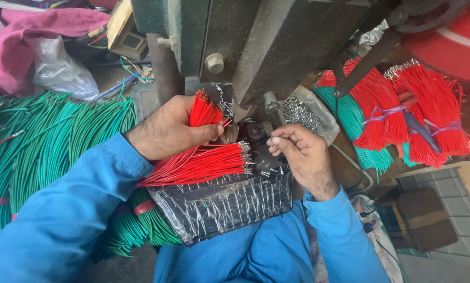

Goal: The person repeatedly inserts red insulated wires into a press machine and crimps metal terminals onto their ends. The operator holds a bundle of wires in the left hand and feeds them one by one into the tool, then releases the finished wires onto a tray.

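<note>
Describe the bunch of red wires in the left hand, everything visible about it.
The bunch of red wires is a thick sheaf of thin, plastic-coated strands, all cut alike. The left hand grips it near the middle, so one end fans upward past the thumb and the other lies almost level, pointing right. That lower end carries small metal terminals and rests on a black, film-wrapped pad.
</note>
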`<action>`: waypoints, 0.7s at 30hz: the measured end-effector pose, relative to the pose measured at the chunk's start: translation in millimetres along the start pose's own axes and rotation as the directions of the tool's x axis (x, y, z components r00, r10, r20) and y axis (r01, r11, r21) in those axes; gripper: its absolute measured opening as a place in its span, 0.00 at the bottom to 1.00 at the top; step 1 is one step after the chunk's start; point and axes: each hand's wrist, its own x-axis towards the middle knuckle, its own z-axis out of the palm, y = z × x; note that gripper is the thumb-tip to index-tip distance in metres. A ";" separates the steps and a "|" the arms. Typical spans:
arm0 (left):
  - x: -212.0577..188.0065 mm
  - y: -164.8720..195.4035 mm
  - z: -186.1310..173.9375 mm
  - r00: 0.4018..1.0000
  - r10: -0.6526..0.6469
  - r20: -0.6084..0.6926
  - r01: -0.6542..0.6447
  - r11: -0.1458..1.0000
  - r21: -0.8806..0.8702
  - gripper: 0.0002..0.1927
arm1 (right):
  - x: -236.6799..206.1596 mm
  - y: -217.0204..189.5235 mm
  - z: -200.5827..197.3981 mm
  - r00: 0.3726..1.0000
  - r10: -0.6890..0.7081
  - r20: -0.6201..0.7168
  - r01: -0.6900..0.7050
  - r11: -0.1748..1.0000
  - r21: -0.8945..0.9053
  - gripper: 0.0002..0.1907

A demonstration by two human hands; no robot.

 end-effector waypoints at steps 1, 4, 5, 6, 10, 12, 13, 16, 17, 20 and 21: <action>-0.4 0.2 -1.0 1.000 0.025 -0.011 -0.024 0.999 0.040 0.10 | 4.1 -1.7 4.0 1.000 0.007 -0.015 -0.006 0.999 0.047 0.07; -0.7 0.5 -1.4 0.998 0.048 -0.027 -0.046 0.995 0.083 0.10 | 14.1 -9.4 21.8 0.988 -0.152 0.005 0.150 0.978 0.143 0.07; -0.3 0.4 -0.6 0.999 0.046 -0.025 -0.044 0.997 0.065 0.10 | 15.8 -11.0 30.8 0.988 -0.157 0.007 0.154 0.976 0.151 0.08; 0.0 0.3 0.5 0.999 0.042 -0.024 -0.041 0.998 0.046 0.10 | 17.2 -11.8 40.8 0.987 -0.161 0.009 0.157 0.974 0.160 0.09; -2.3 1.2 -0.5 0.999 0.027 -0.034 -0.024 0.996 0.081 0.09 | 23.0 -14.6 52.6 0.984 -0.175 0.006 0.174 0.979 0.110 0.05; -1.8 1.4 -0.4 0.999 0.035 -0.041 -0.032 0.997 0.073 0.10 | 26.3 -12.6 52.6 0.987 -0.157 0.017 0.154 0.980 0.124 0.05; -1.3 1.4 -0.3 0.998 0.039 -0.043 -0.036 0.997 0.069 0.10 | 27.6 -10.9 52.2 0.989 -0.148 0.021 0.144 0.981 0.132 0.04; -0.2 0.9 -0.1 0.996 0.081 -0.041 -0.077 0.992 0.098 0.10 | 29.4 -4.4 53.2 0.994 -0.110 0.030 0.106 0.989 0.104 0.04; -0.5 0.6 0.0 0.996 0.077 -0.041 -0.073 0.992 0.106 0.10 | 29.9 -2.4 53.3 0.994 -0.108 0.020 0.105 0.990 0.089 0.04; -0.9 0.5 -0.8 0.997 0.067 -0.041 -0.060 0.988 0.140 0.09 | 31.6 1.2 52.5 0.993 -0.115 -0.001 0.115 0.992 0.050 0.05; -0.7 0.4 -1.0 0.997 0.060 -0.040 -0.053 0.986 0.157 0.09 | 31.9 1.5 51.7 0.993 -0.122 -0.001 0.122 0.992 0.042 0.05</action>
